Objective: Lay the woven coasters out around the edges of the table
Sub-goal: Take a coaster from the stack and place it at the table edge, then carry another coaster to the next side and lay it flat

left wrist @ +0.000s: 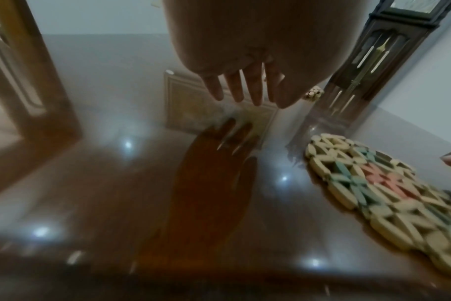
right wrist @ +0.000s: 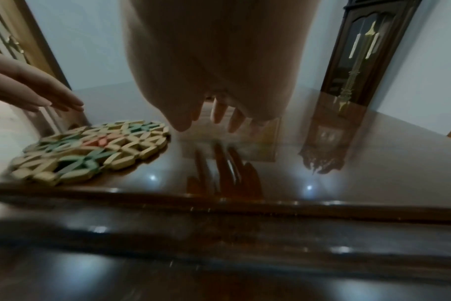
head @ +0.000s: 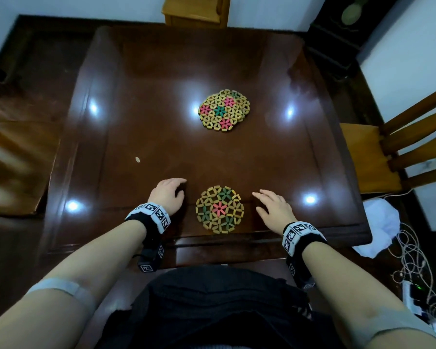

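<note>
dark glossy table (head: 161, 102), full of lamp glare, chair (head: 393, 149) off to the right, tall clock (left wrist: 379, 61) in the corner. one coaster (head: 220, 212) flat at the near edge, right in front of the body. rest of the coasters (head: 224, 110) stacked near the middle, well apart from it. left hand (head: 167, 195) just beside the near coaster on its left, hovering with fingers loose and spread in the left wrist view, holding nothing. right hand (head: 275, 210) same deal on the other side, fingers relaxed, empty, not touching it.

looks like one edge done, three to go. could go wrong from here: slick varnish, so a coaster set down with any sideways push probably skates off the rim. grabbing at the stack could also lift two at once or knock it crooked, since the pieces look loosely linked.

hard to tell how many are in that stack, top one covers the rest. tiny pale speck (head: 137, 159) on the left, no idea what. wrist views pretty blurry.
</note>
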Tool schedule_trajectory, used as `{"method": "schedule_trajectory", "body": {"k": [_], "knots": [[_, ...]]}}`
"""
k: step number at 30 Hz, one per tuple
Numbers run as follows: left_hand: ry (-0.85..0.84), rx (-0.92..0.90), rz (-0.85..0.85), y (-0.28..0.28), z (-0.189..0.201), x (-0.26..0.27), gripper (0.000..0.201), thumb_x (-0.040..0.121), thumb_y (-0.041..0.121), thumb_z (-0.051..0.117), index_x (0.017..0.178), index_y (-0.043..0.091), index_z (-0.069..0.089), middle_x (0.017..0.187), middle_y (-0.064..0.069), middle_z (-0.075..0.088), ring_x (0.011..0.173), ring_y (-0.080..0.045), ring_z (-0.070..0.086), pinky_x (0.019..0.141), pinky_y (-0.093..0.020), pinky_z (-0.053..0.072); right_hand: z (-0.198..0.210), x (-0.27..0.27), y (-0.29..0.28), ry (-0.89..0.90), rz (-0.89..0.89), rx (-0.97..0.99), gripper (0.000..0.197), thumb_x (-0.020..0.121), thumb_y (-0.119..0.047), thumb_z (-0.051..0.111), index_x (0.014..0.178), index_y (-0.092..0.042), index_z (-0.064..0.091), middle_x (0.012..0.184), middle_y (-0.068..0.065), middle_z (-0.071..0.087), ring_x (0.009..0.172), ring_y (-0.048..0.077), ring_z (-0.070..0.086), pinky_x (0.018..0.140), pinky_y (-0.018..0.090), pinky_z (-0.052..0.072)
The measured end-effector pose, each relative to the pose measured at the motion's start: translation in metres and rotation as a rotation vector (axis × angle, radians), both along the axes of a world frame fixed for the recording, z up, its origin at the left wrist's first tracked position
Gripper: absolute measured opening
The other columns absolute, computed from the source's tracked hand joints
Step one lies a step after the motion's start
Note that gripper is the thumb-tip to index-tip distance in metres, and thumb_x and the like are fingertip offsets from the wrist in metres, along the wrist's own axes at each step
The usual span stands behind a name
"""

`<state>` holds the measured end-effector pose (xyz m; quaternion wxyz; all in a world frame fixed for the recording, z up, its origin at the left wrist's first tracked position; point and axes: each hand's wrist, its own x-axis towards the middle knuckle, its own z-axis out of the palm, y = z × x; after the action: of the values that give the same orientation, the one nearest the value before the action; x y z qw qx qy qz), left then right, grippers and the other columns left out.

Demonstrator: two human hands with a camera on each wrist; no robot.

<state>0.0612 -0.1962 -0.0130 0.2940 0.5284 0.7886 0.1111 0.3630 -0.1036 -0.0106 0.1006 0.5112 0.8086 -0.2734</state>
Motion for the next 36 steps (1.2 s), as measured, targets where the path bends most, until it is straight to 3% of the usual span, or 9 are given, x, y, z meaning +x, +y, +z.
{"method": "schedule_trajectory", "body": {"k": [3, 6, 10, 13, 18, 21, 24, 28, 36], "knots": [[-0.007, 0.059, -0.03, 0.031, 0.011, -0.01, 0.037, 0.094, 0.021, 0.044, 0.13, 0.021, 0.053, 0.138, -0.002, 0.054, 0.133, -0.023, 0.042, 0.109, -0.039, 0.038, 0.008, -0.007, 0.03, 0.064, -0.047, 0.029, 0.042, 0.097, -0.026, 0.045, 0.14, -0.026, 0.045, 0.147, -0.002, 0.042, 0.133, 0.023, 0.039, 0.108, 0.04, 0.033], [-0.04, 0.145, -0.041, 0.066, 0.017, -0.015, 0.032, 0.093, 0.021, 0.044, 0.121, 0.023, 0.059, 0.13, -0.001, 0.06, 0.125, -0.021, 0.05, 0.101, -0.035, 0.042, 0.01, -0.024, 0.065, 0.281, -0.125, 0.042, 0.031, 0.095, -0.016, 0.048, 0.123, -0.018, 0.06, 0.126, 0.002, 0.062, 0.119, 0.02, 0.055, 0.104, 0.035, 0.042], [-0.063, 0.119, -0.047, 0.128, 0.015, -0.019, 0.034, 0.093, 0.026, 0.048, 0.126, 0.024, 0.056, 0.133, 0.0, 0.057, 0.125, -0.02, 0.051, 0.102, -0.034, 0.042, 0.011, -0.06, 0.119, 0.409, -0.272, -0.088, 0.021, 0.093, -0.018, 0.051, 0.107, -0.022, 0.067, 0.104, -0.003, 0.071, 0.1, 0.013, 0.064, 0.095, 0.03, 0.048], [-0.061, 0.051, -0.024, 0.173, 0.008, -0.024, 0.048, 0.091, 0.029, 0.05, 0.138, 0.021, 0.045, 0.145, -0.003, 0.046, 0.133, -0.022, 0.043, 0.11, -0.036, 0.036, 0.003, -0.089, 0.162, 0.416, -0.313, -0.211, 0.023, 0.093, -0.023, 0.051, 0.113, -0.022, 0.062, 0.11, 0.002, 0.07, 0.105, 0.017, 0.063, 0.099, 0.034, 0.046], [0.113, -0.095, -0.169, 0.223, -0.008, -0.026, 0.063, 0.093, 0.035, 0.044, 0.15, 0.025, 0.02, 0.16, 0.001, 0.017, 0.148, -0.023, 0.013, 0.12, -0.039, 0.017, -0.011, -0.128, 0.204, 0.506, -0.526, -0.394, 0.042, 0.094, -0.023, 0.051, 0.134, -0.012, 0.048, 0.128, 0.009, 0.06, 0.112, 0.02, 0.06, 0.104, 0.041, 0.045], [0.17, -0.15, -0.237, 0.231, -0.018, -0.026, 0.065, 0.093, 0.037, 0.043, 0.151, 0.028, 0.014, 0.161, 0.004, 0.011, 0.148, -0.02, 0.012, 0.12, -0.041, 0.019, -0.016, -0.148, 0.216, 0.615, -0.679, -0.504, 0.044, 0.096, -0.021, 0.05, 0.137, -0.006, 0.044, 0.127, 0.011, 0.06, 0.107, 0.018, 0.062, 0.089, 0.032, 0.051], [0.191, -0.098, -0.251, 0.228, -0.021, -0.03, 0.063, 0.093, 0.033, 0.043, 0.15, 0.027, 0.018, 0.16, 0.004, 0.017, 0.147, -0.018, 0.018, 0.118, -0.042, 0.022, -0.016, -0.158, 0.222, 0.674, -0.81, -0.54, 0.038, 0.096, -0.029, 0.052, 0.126, -0.006, 0.054, 0.114, 0.007, 0.066, 0.093, 0.014, 0.064, 0.07, 0.023, 0.05], [0.146, -0.029, -0.275, 0.22, -0.018, -0.031, 0.061, 0.092, 0.029, 0.045, 0.149, 0.028, 0.023, 0.156, 0.004, 0.03, 0.146, -0.017, 0.023, 0.118, -0.04, 0.025, -0.013, -0.164, 0.221, 0.619, -0.764, -0.516, 0.026, 0.091, -0.043, 0.056, 0.095, -0.017, 0.06, 0.085, -0.003, 0.064, 0.071, 0.011, 0.062, 0.066, 0.025, 0.048], [-0.161, 0.095, 0.057, 0.194, 0.001, -0.041, 0.056, 0.093, 0.034, 0.049, 0.145, 0.023, 0.031, 0.147, -0.001, 0.043, 0.13, -0.021, 0.048, 0.109, -0.039, 0.04, 0.017, -0.168, 0.194, 0.772, -0.787, -0.528, 0.011, 0.089, -0.029, 0.063, 0.082, -0.019, 0.064, 0.079, -0.001, 0.064, 0.064, 0.01, 0.058, 0.062, 0.023, 0.041]]}}
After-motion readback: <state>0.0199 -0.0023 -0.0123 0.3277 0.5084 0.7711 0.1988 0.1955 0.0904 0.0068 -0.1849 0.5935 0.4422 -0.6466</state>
